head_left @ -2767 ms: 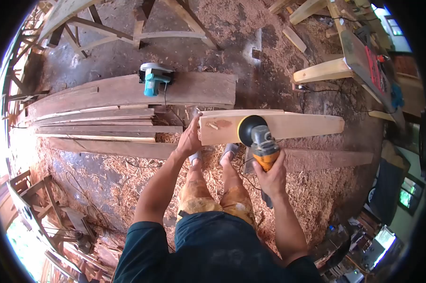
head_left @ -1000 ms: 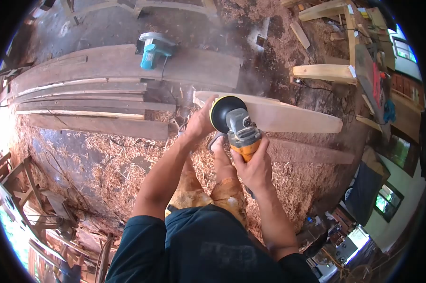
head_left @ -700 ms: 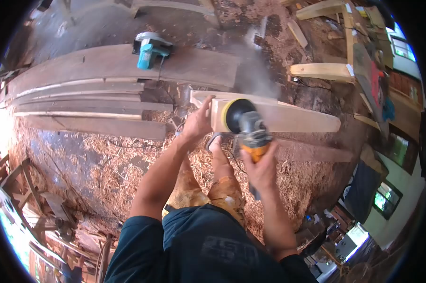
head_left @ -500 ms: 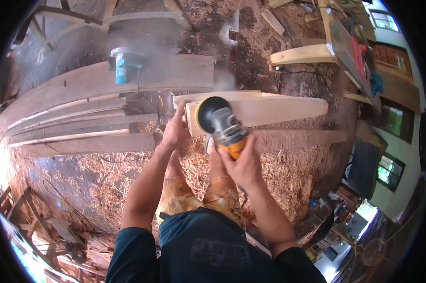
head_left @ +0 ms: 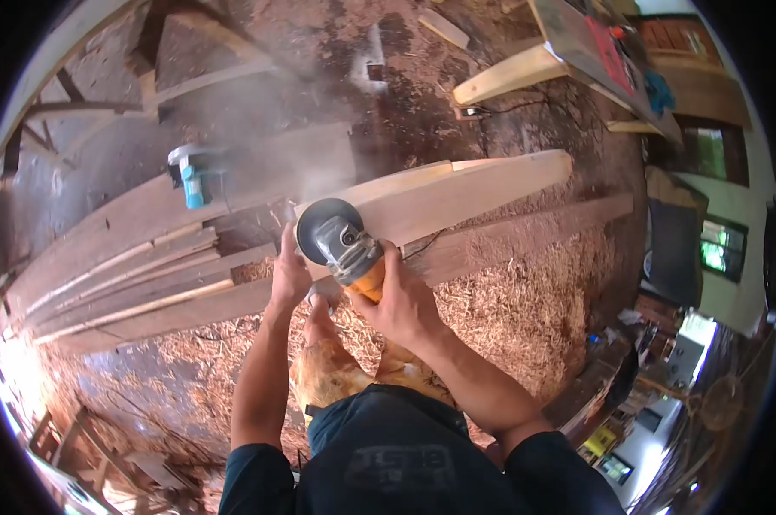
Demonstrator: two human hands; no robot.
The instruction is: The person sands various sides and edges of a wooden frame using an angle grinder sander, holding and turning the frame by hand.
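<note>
My right hand (head_left: 402,302) is wrapped round the orange body of an angle grinder (head_left: 351,251). The grinder's round sanding disc (head_left: 322,225) lies over the near-left end of a pale, tapered wooden board (head_left: 474,196). At that same end, my left hand (head_left: 292,273) grips the board, fingers pointing up along its edge close to the disc. The disc and grinder hide part of the board end and of the grip. A second pale wooden piece (head_left: 405,183) lies along the board's far side. Dust hangs beyond the disc.
A teal and white power tool (head_left: 194,178) sits on a wide plank (head_left: 259,167) at left. Several planks (head_left: 139,283) lie side by side below it. Wood shavings (head_left: 525,309) cover the floor around my legs. A timber-legged bench (head_left: 512,75) stands at upper right.
The grinder, with my right hand, has moved left and slightly down in the view, to the board's end near my left hand. The whole view has also turned and shifted.
</note>
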